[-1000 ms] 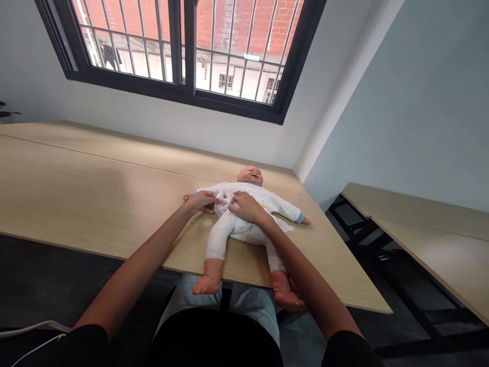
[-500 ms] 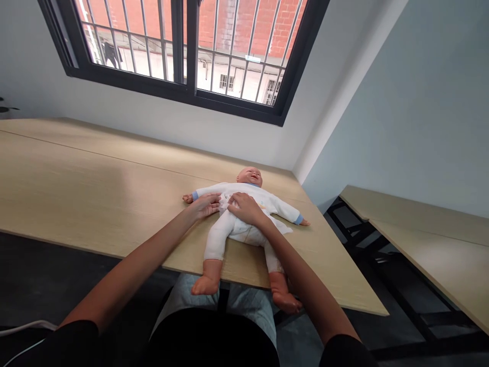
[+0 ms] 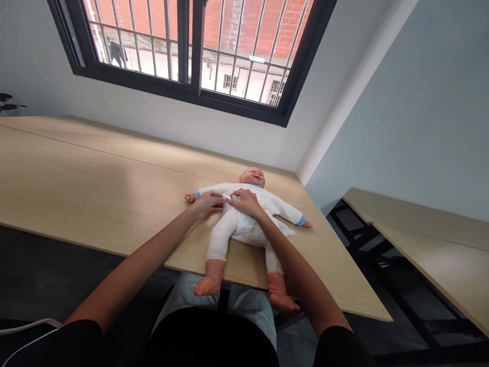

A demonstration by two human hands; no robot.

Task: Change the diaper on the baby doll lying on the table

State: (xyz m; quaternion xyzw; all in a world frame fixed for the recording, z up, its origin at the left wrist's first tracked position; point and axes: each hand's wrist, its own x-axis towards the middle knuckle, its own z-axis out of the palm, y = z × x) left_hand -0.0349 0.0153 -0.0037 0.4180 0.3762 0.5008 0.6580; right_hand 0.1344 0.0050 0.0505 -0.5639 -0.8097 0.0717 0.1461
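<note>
A baby doll (image 3: pixel 254 177) lies on its back, head toward the window and feet hanging past the table's near edge. It wears a white top with blue cuffs, white leg coverings and a white diaper (image 3: pixel 250 233) with faint prints. At the side of the doll's waist, on my left, my left hand (image 3: pixel 210 203) pinches the diaper's white edge between thumb and fingers. My right hand (image 3: pixel 245 202) rests over the belly, its fingertips closed on the same bunched white material. The hands are almost touching, and the fingertips partly hide what they grip.
The doll lies on a pale wooden table (image 3: pixel 95 188) that runs along the wall under a barred window (image 3: pixel 194 92). To the right, past a gap, stands another wooden table (image 3: pixel 431 229) on a dark frame. A white cable (image 3: pixel 34 323) shows at lower left.
My fingers have drawn in from lying flatter to pinching the white material at the waist. The right hand has shifted slightly toward the left one. The view has turned a little.
</note>
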